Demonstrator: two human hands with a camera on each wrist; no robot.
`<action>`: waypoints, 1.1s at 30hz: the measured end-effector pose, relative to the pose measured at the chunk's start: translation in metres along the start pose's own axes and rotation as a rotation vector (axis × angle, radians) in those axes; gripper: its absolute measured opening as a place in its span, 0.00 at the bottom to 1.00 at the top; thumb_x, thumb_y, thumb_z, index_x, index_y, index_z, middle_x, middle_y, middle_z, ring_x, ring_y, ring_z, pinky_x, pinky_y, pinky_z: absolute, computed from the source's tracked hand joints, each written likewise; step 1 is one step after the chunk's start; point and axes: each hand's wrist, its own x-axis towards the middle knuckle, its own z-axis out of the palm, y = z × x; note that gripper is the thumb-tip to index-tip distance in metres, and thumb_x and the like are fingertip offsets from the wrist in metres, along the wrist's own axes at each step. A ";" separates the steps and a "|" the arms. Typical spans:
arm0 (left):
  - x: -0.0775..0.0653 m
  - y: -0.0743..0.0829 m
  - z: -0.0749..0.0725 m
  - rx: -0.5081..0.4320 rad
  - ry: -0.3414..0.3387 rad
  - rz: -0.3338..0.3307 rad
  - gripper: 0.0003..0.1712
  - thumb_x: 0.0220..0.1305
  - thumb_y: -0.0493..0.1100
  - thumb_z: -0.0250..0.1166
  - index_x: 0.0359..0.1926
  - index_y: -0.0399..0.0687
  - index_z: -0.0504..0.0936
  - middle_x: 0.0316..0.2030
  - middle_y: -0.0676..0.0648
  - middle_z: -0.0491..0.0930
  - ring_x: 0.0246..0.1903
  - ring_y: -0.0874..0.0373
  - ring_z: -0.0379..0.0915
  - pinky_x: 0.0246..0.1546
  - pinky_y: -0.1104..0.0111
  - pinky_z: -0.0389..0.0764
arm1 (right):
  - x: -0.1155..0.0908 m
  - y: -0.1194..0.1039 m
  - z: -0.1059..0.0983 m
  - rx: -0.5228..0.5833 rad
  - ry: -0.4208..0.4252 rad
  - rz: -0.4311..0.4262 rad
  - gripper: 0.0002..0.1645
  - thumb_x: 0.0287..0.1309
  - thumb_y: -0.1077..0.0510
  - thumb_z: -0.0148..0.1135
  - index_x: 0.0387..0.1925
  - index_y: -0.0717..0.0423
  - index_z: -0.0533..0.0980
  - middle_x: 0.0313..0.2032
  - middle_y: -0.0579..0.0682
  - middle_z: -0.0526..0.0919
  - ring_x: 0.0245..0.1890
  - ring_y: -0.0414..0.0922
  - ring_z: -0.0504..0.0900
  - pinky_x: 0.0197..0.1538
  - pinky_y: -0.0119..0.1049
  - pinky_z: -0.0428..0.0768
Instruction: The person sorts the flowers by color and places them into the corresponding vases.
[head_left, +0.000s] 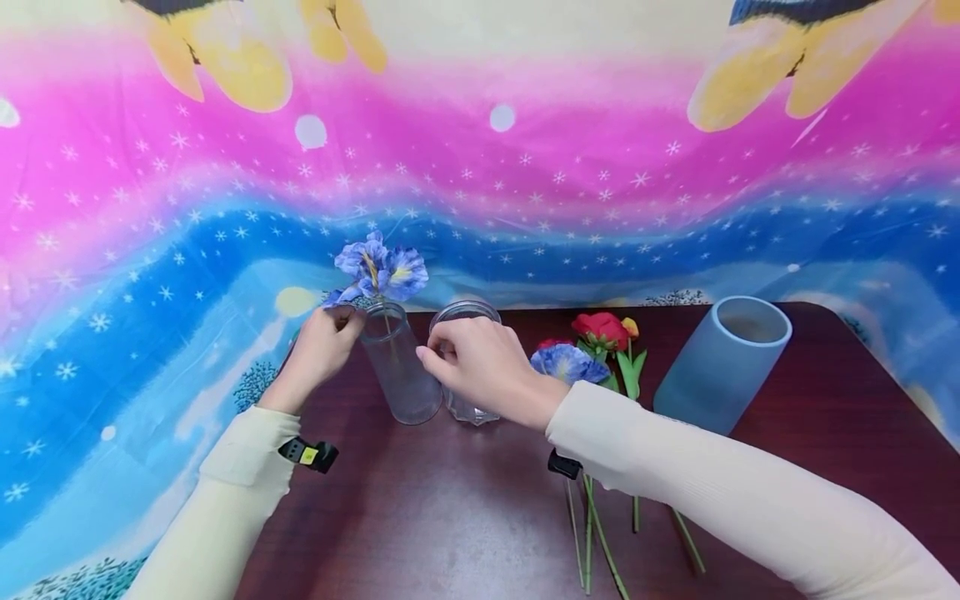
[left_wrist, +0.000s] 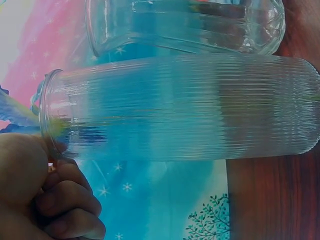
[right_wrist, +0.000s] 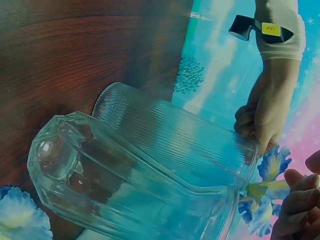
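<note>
A clear ribbed glass vase [head_left: 405, 379] stands upright on the table, with blue iris blooms [head_left: 386, 271] rising above its mouth. At its rim, my left hand [head_left: 318, 346] pinches the glass between thumb and index finger, the other fingers curled in. Just right of it is a clear faceted glass vase [right_wrist: 125, 185] with a flared mouth, partly hidden by my right hand in the head view. My right hand [head_left: 483, 362] hovers in front of that vase's mouth, fingers loosely bent and holding nothing.
Loose artificial flowers lie right of centre: a red bloom [head_left: 602, 329], a blue one [head_left: 566, 362] and a small yellow one [head_left: 630, 327], partly under my right forearm. A frosted blue vase [head_left: 720, 367] stands farther right. A printed cloth [head_left: 525, 150] hangs behind the dark wooden table [head_left: 442, 517].
</note>
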 end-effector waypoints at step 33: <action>-0.001 -0.001 0.002 -0.019 0.008 0.010 0.26 0.79 0.50 0.47 0.19 0.48 0.61 0.15 0.52 0.58 0.16 0.55 0.57 0.24 0.63 0.63 | -0.056 0.055 -0.030 -0.063 0.038 0.105 0.08 0.65 0.48 0.66 0.32 0.45 0.84 0.12 0.37 0.68 0.14 0.35 0.66 0.18 0.31 0.61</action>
